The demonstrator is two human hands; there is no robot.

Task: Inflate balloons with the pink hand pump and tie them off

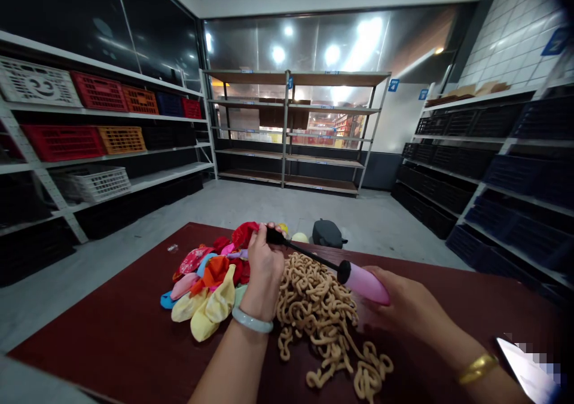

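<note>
A person holds a pink-and-black hand pump (pixel 365 283) slantwise above the tabletop (pixel 112 332), over tan curled pieces (pixel 314 296). The left hand's (pixel 265 254) fingers wrap its black end beside a limp red balloon (pixel 244 235); whether it is fitted cannot be told. The right hand's (pixel 401 293) fingers grip the pink barrel. Smooth strokes probably call for straight alignment and a snug left grip.

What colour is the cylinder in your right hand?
Pink; the cylinder in the right hand shows best in the head view.
</note>
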